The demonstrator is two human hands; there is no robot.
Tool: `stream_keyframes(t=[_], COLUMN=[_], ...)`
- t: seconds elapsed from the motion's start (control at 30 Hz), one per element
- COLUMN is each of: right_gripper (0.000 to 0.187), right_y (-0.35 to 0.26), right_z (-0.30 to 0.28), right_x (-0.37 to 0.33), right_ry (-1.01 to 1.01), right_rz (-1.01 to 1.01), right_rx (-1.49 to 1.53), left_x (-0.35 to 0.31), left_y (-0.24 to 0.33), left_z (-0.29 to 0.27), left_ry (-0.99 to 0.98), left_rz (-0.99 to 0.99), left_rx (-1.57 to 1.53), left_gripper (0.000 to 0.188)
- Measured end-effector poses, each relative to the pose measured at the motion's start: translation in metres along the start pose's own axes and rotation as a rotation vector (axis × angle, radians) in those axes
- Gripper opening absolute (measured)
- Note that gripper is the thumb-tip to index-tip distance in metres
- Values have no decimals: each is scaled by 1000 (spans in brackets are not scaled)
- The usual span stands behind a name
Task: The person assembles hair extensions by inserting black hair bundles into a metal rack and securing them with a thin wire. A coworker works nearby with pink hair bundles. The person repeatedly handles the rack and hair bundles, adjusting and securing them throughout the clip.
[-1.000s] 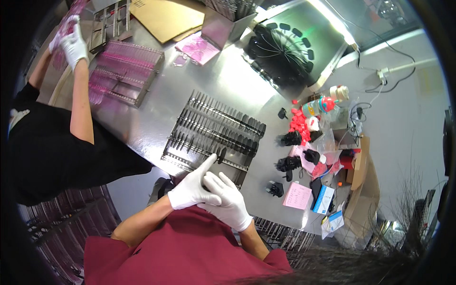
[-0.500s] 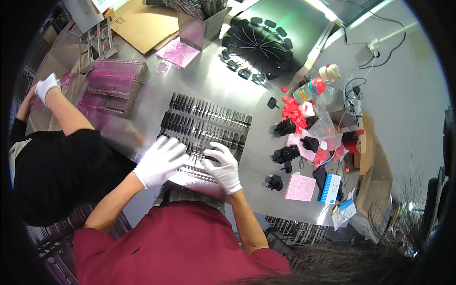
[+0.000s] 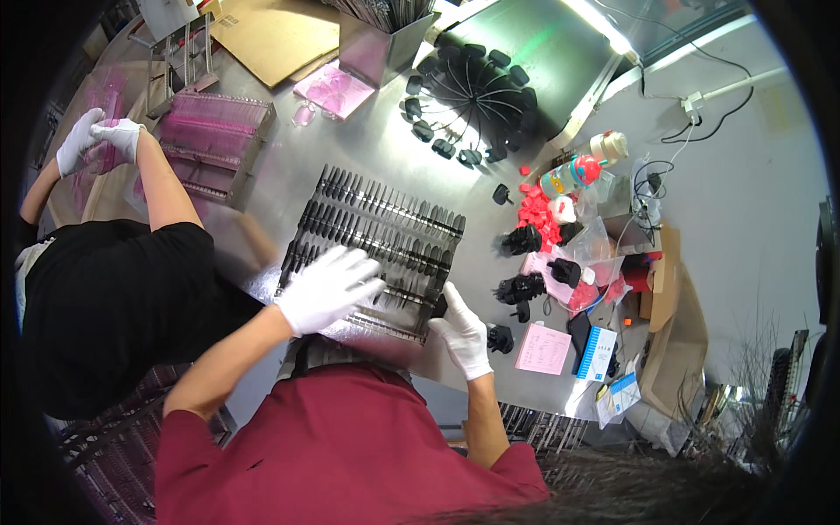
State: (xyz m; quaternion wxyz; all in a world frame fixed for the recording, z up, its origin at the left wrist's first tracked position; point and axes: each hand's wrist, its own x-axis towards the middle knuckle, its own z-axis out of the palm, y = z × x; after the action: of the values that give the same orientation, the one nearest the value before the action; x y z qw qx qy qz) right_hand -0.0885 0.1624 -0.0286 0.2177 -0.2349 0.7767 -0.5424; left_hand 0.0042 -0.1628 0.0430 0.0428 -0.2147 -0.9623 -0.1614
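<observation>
A metal rack (image 3: 385,229) stands before me, filled with rows of thin black blade-shaped pieces. My left hand (image 3: 328,290), in a white glove, is over its front left part. Its fingers are stretched out and slightly blurred, with nothing visible in them. At the front right corner of the rack is my right hand (image 3: 464,334), also gloved, its thumb and fingers curled around something small and dark. What that dark thing is, and whether it is part of the rack, I cannot make out.
At left, a co-worker's gloved hands (image 3: 105,140) hold pink transparent strips beside a pink-filled rack (image 3: 214,140). Black pieces form a ring (image 3: 472,101) at the back. To the right are red caps (image 3: 535,214), a bottle (image 3: 569,175), black parts (image 3: 521,289) and pink paper (image 3: 544,348).
My right hand has moved right, from the rack's front middle to its right corner. My left hand has shifted right over the rack. The co-worker's two hands have come together around the strips.
</observation>
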Motion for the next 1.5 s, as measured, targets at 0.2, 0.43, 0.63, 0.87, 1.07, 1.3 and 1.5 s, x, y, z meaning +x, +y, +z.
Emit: stream_keyframes(t=[0.2,0.43,0.63,0.87,1.07,1.3,1.5], right_gripper=[80,61,63,63,65,61,38], right_y=[-63,-74,-87,-52,-71,-55,-41], right_z=[13,24,41,11,46,7,90], right_x=[31,67,60,68,72,1,9], right_ry=[-65,-356,-406,-495,-460,-85,-390], right_rz=[-403,-690,-694,-752,-664,-675,-194], right_rx=[-1009,-990,-942,-1019,-1092,-683,-771], left_x=[31,16,164,250,295,267,252], left_y=[19,-24,-81,-233,-278,-265,-134], left_z=[22,-35,-33,-114,-172,-186,-212], left_ry=[117,330,874,1064,926,804,1338], left_rz=[87,-252,-383,-995,-944,-876,-181], left_rx=[-38,-84,-300,-27,119,212,-56], left_gripper=[52,52,40,38,18,19,10])
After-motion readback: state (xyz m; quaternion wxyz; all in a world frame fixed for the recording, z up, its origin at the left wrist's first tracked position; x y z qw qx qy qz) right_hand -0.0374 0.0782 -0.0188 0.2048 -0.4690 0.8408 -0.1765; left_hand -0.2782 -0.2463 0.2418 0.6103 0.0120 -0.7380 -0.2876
